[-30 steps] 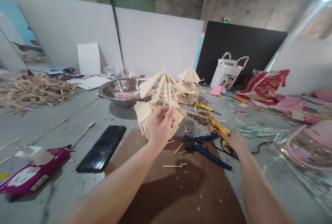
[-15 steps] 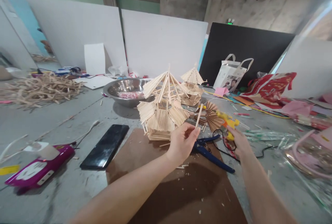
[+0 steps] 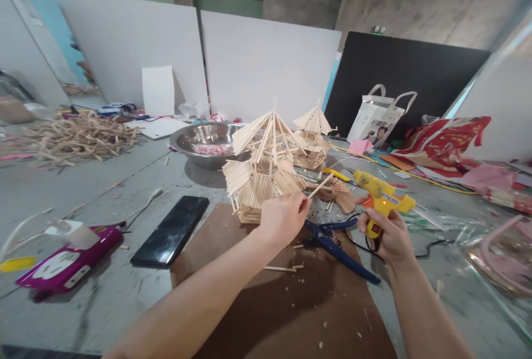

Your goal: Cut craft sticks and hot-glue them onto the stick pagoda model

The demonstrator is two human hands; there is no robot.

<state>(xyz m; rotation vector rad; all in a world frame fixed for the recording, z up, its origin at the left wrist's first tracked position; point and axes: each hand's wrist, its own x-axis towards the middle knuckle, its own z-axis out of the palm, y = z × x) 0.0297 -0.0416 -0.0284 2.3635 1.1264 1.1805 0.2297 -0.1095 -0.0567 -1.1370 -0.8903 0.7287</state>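
Between the fingertips of my left hand [image 3: 285,218] is a thin wooden stick [image 3: 321,186], slanting up to the right. That hand is closed, in front of the lower roof of a pavilion model [image 3: 260,190] built from many such sticks. My right hand [image 3: 388,234] is wrapped round the handle of a yellow hot glue gun [image 3: 380,195], its nozzle pointing up and left, with a small orange light lit on its body. Blue-handled pliers [image 3: 338,251] lie below and between the hands, on the brown board [image 3: 249,314].
A second stick pavilion [image 3: 311,137] and a steel basin [image 3: 195,148] stand behind. On the left lie a black phone [image 3: 170,231], a purple power strip [image 3: 70,262] and a heap of sticks [image 3: 83,140]. Folded brown paper [image 3: 343,195] lies behind the pliers; a black cord runs right.
My right hand has lifted the glue gun off the floor area and turned it upright. My left hand has rotated, tipping the stick from nearly upright to a slant. The view has shifted slightly.
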